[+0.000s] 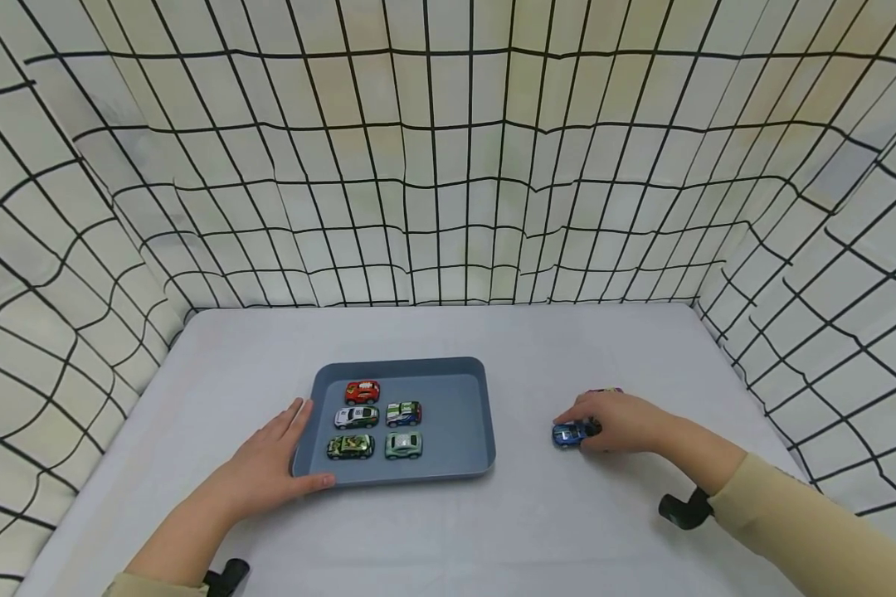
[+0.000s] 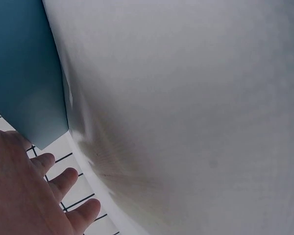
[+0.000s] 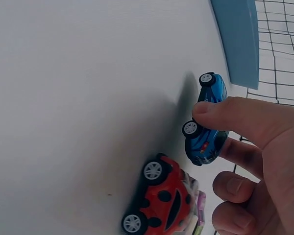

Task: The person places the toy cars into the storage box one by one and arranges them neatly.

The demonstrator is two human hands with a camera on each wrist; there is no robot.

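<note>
Blue, smooth-walled tray point(image 1: 463, 390) holds five toy cars on pale cloth; my left hand point(image 1: 272, 464) rests flat against its corner. From the left wrist, my fingers point(image 2: 63, 181) lie straight. From the right wrist, my right hand point(image 3: 255, 161) pinches a glossy blue car point(image 3: 208, 122) beside a red car point(image 3: 161, 200).

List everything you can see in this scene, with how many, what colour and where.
Tray: one, blue-grey, centre of table.
Toy cars in tray: five; red, white, green-white, camouflage green, pale green.
Blue toy car: one, on table right of tray.
Red toy car: one, beside the blue one.
Table: one, white.
Grid backdrop: white, black lines, surrounding.
Left hand: on tray's left edge.
Right hand: pinching blue car.
</note>
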